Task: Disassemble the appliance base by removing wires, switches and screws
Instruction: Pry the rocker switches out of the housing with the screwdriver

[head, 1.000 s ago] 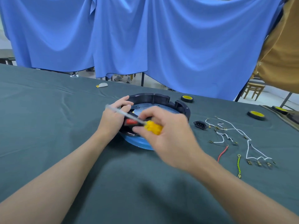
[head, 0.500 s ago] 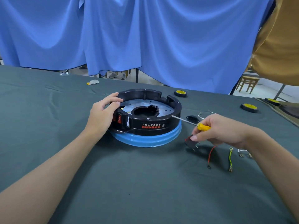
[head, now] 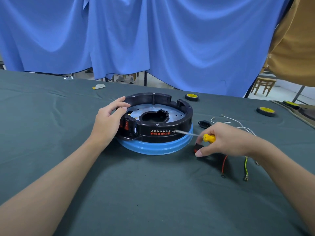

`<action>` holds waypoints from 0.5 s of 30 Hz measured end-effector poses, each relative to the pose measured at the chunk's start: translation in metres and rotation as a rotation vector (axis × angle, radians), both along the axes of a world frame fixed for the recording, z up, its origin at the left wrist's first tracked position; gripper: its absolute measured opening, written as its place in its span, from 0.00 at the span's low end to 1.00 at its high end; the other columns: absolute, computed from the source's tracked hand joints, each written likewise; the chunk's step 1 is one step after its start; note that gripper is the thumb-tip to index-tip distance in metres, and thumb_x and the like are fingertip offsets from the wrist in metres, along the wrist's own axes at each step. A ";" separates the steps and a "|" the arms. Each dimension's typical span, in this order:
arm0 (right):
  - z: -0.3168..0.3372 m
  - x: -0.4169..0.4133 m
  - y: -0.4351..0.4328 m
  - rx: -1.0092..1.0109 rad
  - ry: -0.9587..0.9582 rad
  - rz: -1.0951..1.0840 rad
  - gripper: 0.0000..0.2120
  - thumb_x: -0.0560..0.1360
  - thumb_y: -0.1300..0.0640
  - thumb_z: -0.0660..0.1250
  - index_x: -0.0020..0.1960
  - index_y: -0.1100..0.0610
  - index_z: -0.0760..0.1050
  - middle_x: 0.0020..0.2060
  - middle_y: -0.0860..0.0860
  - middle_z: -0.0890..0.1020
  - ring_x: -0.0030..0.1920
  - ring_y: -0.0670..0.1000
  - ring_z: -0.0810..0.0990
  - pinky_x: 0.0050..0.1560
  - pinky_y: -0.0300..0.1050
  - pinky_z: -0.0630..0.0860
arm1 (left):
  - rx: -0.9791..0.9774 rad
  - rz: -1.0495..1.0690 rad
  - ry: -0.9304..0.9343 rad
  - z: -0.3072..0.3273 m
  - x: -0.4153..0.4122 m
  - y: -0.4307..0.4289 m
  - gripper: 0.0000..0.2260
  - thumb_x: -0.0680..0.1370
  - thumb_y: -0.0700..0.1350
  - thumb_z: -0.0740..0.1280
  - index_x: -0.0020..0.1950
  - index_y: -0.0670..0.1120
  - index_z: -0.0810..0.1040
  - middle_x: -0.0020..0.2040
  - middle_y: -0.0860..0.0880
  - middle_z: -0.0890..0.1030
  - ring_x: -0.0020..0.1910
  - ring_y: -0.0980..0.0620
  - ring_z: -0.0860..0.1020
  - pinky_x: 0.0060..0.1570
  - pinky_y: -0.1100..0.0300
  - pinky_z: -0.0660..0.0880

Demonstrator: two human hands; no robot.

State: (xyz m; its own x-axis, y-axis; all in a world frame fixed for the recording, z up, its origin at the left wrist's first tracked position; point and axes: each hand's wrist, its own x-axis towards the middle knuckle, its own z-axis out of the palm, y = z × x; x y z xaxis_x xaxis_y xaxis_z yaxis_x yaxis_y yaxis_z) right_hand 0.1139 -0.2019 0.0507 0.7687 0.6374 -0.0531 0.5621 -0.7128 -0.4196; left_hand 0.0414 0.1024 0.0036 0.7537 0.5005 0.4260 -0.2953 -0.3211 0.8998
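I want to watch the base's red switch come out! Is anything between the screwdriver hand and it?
Nothing visible: the right hand has an open path along the front of the base to the red switch. But the left hand grips the base right beside it, and the right hand holds a screwdriver and a black-and-red part.

At the centre of the frame the black appliance base (head: pixel 163 128), seated on a blue ring (head: pixel 153 150), is gripped at its left rim by the left hand (head: pixel 109 120). To its right a screwdriver (head: pixel 208 137) with a yellow handle is held in the right hand (head: pixel 226 140), its shaft pointed at the base wall. A black-and-red switch (head: pixel 198 148) is pinched beneath the same hand. A red wire (head: pixel 224 164), a green-yellow wire (head: pixel 246 167) and white wires (head: pixel 238 123) are spread at the right.
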 end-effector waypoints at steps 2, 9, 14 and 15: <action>0.001 -0.003 0.001 0.001 0.025 0.045 0.11 0.67 0.49 0.78 0.49 0.48 0.82 0.22 0.40 0.70 0.26 0.40 0.68 0.29 0.28 0.65 | -0.002 0.003 0.003 0.000 0.000 0.001 0.10 0.79 0.40 0.63 0.46 0.51 0.83 0.63 0.62 0.77 0.65 0.62 0.72 0.69 0.59 0.65; 0.007 -0.009 -0.001 0.100 0.089 0.091 0.12 0.68 0.49 0.77 0.50 0.43 0.82 0.23 0.41 0.69 0.25 0.42 0.66 0.27 0.29 0.62 | -0.001 0.002 0.004 -0.002 0.001 0.000 0.11 0.79 0.40 0.63 0.46 0.52 0.83 0.62 0.62 0.77 0.65 0.62 0.72 0.70 0.58 0.65; 0.019 -0.019 0.003 0.379 0.059 0.061 0.18 0.68 0.39 0.72 0.39 0.55 0.80 0.25 0.44 0.67 0.26 0.45 0.63 0.28 0.31 0.62 | 0.004 0.018 0.002 0.000 0.002 -0.001 0.11 0.79 0.40 0.63 0.46 0.52 0.83 0.61 0.63 0.77 0.64 0.61 0.73 0.66 0.61 0.67; 0.018 -0.023 0.009 0.429 0.017 0.009 0.23 0.68 0.37 0.71 0.36 0.57 0.75 0.25 0.46 0.64 0.27 0.47 0.61 0.27 0.33 0.60 | -0.003 0.025 0.002 0.000 0.003 -0.001 0.11 0.78 0.39 0.63 0.46 0.51 0.84 0.60 0.63 0.78 0.63 0.61 0.73 0.65 0.61 0.68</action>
State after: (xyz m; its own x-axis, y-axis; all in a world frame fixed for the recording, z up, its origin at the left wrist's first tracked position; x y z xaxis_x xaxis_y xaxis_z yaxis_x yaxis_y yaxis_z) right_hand 0.0909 -0.1925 0.0688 0.7644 0.6111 0.2057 0.5580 -0.4672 -0.6858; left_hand 0.0439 0.1011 0.0039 0.7418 0.5205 0.4229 -0.2857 -0.3252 0.9015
